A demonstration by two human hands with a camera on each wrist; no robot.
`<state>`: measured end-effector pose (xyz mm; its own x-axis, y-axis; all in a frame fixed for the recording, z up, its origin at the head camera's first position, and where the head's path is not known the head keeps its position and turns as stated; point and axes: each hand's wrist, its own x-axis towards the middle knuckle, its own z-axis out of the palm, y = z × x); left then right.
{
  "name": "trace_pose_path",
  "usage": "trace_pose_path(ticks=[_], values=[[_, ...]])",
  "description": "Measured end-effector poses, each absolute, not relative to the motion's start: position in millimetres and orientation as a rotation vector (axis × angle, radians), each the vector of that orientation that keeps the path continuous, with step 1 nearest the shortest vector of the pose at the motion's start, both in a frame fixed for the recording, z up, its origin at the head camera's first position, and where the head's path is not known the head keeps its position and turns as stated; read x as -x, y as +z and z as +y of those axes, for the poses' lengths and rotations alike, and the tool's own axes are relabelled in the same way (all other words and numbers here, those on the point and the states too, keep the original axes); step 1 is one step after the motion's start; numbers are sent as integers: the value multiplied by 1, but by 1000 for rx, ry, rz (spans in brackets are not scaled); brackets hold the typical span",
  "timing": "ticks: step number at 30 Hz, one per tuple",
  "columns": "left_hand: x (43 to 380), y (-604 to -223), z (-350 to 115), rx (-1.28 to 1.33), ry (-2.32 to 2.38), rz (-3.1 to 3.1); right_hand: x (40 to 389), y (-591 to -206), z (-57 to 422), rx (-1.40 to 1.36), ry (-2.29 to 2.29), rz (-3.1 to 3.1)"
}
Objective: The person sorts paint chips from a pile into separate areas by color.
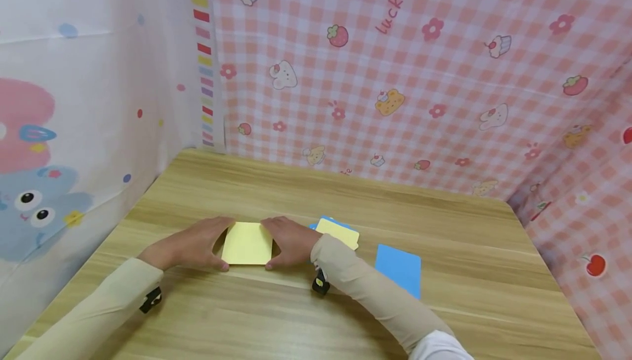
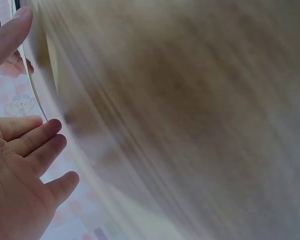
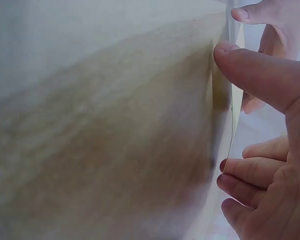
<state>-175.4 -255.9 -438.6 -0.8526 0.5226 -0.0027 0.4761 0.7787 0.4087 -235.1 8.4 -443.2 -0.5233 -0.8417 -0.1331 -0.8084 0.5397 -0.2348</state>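
A square yellow sheet of paper (image 1: 247,243) lies between my two hands, close over the wooden table (image 1: 237,316). My left hand (image 1: 195,243) holds its left side, thumb at the near corner and fingers by the far one. On the opposite side my right hand (image 1: 292,241) holds it the same way. Seen nearly edge-on in the right wrist view, the thin sheet (image 3: 236,117) runs from thumb to fingertips. In the left wrist view the fingertips (image 2: 53,126) meet its edge.
Just beyond my right wrist sits a small pile with a yellow piece (image 1: 338,232) over blue ones. A blue sheet (image 1: 399,268) lies further right, its near part behind my right sleeve. Patterned cloth (image 1: 365,74) hangs behind the table and at both sides.
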Motion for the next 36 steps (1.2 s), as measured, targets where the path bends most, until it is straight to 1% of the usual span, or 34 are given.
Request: trace_pose_path(ticks=[8, 30, 36], values=[[175, -443, -260, -788, 633, 2830, 239, -448, 3, 1431, -170, 2523], [174, -442, -260, -792, 595, 2857, 237, -441, 3, 1341, -214, 2504], [175, -437, -260, -771, 643, 2859, 237, -437, 5, 1301, -309, 2506]])
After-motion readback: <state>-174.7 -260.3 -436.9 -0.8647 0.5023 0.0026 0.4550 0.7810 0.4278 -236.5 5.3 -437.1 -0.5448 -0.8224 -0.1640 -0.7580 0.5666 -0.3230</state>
